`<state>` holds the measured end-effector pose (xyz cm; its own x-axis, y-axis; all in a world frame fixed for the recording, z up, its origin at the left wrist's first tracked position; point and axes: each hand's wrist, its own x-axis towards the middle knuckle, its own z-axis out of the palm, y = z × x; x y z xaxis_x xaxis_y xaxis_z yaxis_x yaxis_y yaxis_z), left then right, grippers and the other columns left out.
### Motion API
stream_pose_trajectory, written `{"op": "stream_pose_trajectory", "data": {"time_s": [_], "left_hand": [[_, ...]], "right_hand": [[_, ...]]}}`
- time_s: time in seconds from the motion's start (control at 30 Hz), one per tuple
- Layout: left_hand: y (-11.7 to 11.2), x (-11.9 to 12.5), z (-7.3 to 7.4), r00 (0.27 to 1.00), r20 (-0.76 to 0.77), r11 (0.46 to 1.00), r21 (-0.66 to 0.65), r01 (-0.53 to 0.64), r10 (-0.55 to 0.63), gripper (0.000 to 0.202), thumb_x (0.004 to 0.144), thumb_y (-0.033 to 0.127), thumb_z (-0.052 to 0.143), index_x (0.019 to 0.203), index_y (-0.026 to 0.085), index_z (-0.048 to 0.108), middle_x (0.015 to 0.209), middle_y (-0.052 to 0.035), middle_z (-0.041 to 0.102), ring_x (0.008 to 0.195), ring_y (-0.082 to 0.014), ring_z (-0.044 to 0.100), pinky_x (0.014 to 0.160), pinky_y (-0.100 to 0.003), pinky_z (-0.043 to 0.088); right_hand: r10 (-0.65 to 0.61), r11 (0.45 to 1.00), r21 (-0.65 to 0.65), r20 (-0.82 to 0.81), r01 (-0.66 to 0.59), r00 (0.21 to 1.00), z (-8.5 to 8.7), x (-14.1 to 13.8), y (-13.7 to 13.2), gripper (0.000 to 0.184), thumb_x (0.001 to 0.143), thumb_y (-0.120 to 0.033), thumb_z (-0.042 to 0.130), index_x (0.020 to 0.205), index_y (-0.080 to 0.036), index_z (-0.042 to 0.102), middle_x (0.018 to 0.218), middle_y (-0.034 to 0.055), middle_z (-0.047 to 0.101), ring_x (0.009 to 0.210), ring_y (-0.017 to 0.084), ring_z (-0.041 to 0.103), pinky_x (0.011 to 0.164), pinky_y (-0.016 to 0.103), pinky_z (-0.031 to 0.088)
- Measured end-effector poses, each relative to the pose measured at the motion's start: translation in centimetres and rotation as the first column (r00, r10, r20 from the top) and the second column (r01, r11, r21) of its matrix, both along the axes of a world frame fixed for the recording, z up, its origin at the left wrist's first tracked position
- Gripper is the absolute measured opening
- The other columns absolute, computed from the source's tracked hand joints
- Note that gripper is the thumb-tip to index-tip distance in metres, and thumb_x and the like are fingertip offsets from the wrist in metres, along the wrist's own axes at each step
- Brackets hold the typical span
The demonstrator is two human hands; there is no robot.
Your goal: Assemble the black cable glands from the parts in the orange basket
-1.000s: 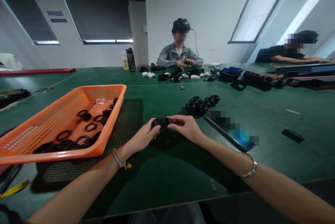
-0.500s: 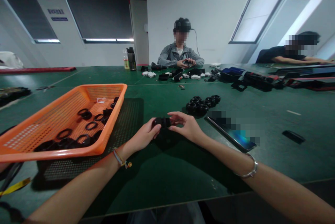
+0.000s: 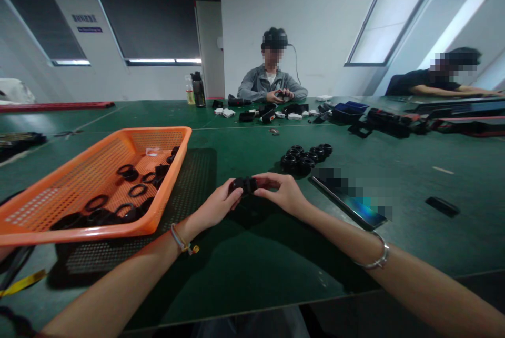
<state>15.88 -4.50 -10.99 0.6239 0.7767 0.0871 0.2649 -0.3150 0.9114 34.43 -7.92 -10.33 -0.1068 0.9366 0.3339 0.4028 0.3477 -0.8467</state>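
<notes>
Both hands meet over the green table (image 3: 252, 254), gripping a small black round part (image 3: 243, 185) between them. My left hand (image 3: 216, 205) pinches its left end with thumb and fingers. My right hand (image 3: 281, 192) closes its fingers on the right end. A cluster of several finished black round parts (image 3: 305, 157) stands just beyond my right hand. Left of my hands, an orange mesh basket (image 3: 79, 222) holds several black rings and parts (image 3: 130, 190).
A phone (image 3: 347, 198) lies right of my hands, a small black piece (image 3: 442, 205) farther right. A dark perforated mat (image 3: 193, 185) lies under the basket. Across the table a person (image 3: 271, 82) handles parts among black and white pieces; another person (image 3: 442, 81) sits far right.
My right fingers lifted and shifted on the black part, then closed on it again. The left hand has kept its hold in the same place.
</notes>
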Motion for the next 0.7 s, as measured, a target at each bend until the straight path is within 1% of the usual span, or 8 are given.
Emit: {"op": "stream_pose_trajectory", "data": {"time_s": [0.23,0.33,0.47,0.63,0.7], "left_hand": [[0.05,-0.07,-0.04,1.0,0.001,1.0,0.011,0.001,-0.001,0.017,0.084,0.032,0.036,0.086,0.016,0.042,0.055,0.0066,0.042,0.048,-0.0091,0.038,0.048,-0.022,0.031],[0.04,-0.07,-0.01,1.0,-0.004,1.0,0.014,-0.001,0.001,0.016,0.084,0.031,0.037,0.086,0.016,0.043,0.054,0.0067,0.042,0.048,-0.009,0.039,0.048,-0.022,0.032],[0.02,-0.05,0.04,1.0,-0.01,1.0,0.022,-0.015,0.015,0.016,0.083,0.031,0.038,0.085,0.016,0.043,0.053,0.007,0.042,0.048,-0.0092,0.039,0.048,-0.022,0.032],[0.01,0.0,0.09,1.0,-0.007,1.0,0.007,-0.007,0.007,0.016,0.083,0.031,0.037,0.084,0.016,0.042,0.054,0.0072,0.04,0.047,-0.009,0.037,0.048,-0.022,0.031],[0.01,0.03,0.06,1.0,0.0,1.0,0.005,-0.009,0.009,0.016,0.083,0.032,0.037,0.083,0.016,0.042,0.054,0.007,0.04,0.048,-0.0091,0.037,0.048,-0.023,0.031]], "right_hand": [[-0.004,1.0,0.003,0.03,0.004,1.0,0.14,0.02,-0.07,0.03,0.066,-0.026,0.067,0.093,-0.015,0.067,0.08,0.0059,0.072,0.074,0.02,0.067,0.072,0.034,0.053],[0.029,1.0,-0.001,0.019,-0.029,0.999,0.1,0.12,-0.08,0.031,0.066,-0.027,0.067,0.094,-0.015,0.067,0.081,0.0056,0.072,0.073,0.019,0.066,0.072,0.034,0.054],[0.082,0.997,0.005,0.01,-0.082,0.997,0.0,0.28,0.01,0.033,0.065,-0.022,0.067,0.097,-0.015,0.066,0.086,0.0055,0.071,0.076,0.018,0.066,0.076,0.035,0.053],[0.043,0.998,0.051,0.038,-0.045,0.998,-0.04,0.27,0.08,0.029,0.065,-0.019,0.066,0.094,-0.015,0.067,0.093,0.0078,0.068,0.081,0.019,0.064,0.075,0.034,0.053],[0.036,0.998,0.052,0.033,-0.038,0.999,-0.11,0.19,0.09,0.03,0.065,-0.018,0.066,0.095,-0.015,0.066,0.091,0.0072,0.068,0.08,0.018,0.064,0.076,0.034,0.053]]}}
